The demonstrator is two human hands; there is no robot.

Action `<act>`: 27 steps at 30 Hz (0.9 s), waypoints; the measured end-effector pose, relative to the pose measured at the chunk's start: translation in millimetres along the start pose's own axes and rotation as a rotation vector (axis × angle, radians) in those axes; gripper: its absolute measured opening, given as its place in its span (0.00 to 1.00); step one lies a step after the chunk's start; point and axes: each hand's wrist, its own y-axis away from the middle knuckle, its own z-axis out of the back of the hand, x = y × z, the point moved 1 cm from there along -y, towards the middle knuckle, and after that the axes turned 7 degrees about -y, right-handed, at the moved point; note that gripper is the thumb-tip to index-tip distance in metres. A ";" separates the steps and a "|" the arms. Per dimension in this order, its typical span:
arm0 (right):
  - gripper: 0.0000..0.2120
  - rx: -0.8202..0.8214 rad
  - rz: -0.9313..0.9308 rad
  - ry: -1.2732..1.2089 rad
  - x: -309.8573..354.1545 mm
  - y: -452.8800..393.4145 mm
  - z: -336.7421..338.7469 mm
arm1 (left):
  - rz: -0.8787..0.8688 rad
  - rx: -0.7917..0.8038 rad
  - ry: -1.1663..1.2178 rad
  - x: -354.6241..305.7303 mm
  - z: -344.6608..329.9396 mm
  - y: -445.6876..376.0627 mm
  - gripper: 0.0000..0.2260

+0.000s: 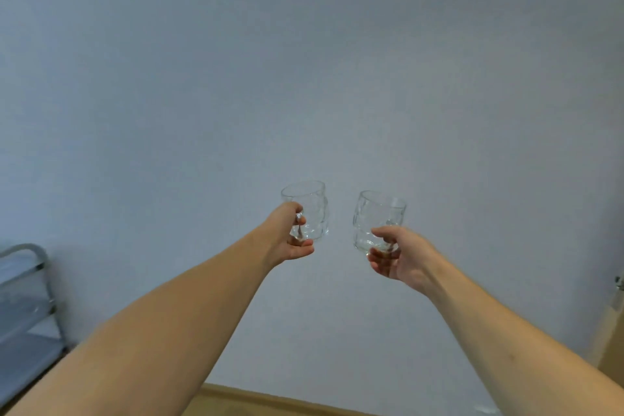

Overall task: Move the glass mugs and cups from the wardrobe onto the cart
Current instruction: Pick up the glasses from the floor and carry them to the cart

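Left hand (293, 236): raised before the wall, fingers curled round the handle of the left glass mug (309, 209); mug upright, held in the air.
Right hand (400, 255): raised at like height, fingers and thumb curled round the lower part of the right glass mug (376, 218); mug tilted slightly, held in the air.
Mugs: near each other, not touching; both clear with a dimpled body.
Cart (25, 297): metal-framed, shelved, stood at the far left edge, well apart from both mugs.
Wall (304, 61): plain pale blue-grey, filled most of the view.
Skirting (270, 400): wood-coloured strip along the bottom.
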 end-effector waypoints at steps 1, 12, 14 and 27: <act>0.11 0.017 -0.009 -0.004 -5.3 -2.0 -23.0 | -0.001 -0.023 -0.002 -2.6 24.2 -1.3 0.10; 0.12 0.233 -0.064 0.049 -87.6 -20.3 -253.1 | -0.011 -0.270 -0.004 -10.9 272.8 -3.8 0.09; 0.12 0.273 -0.086 0.069 -104.3 -23.8 -292.7 | 0.015 -0.320 0.001 -3.8 314.6 -0.7 0.09; 0.13 0.610 -0.244 0.236 -203.7 -52.3 -530.7 | 0.080 -0.662 0.172 22.8 529.4 34.4 0.11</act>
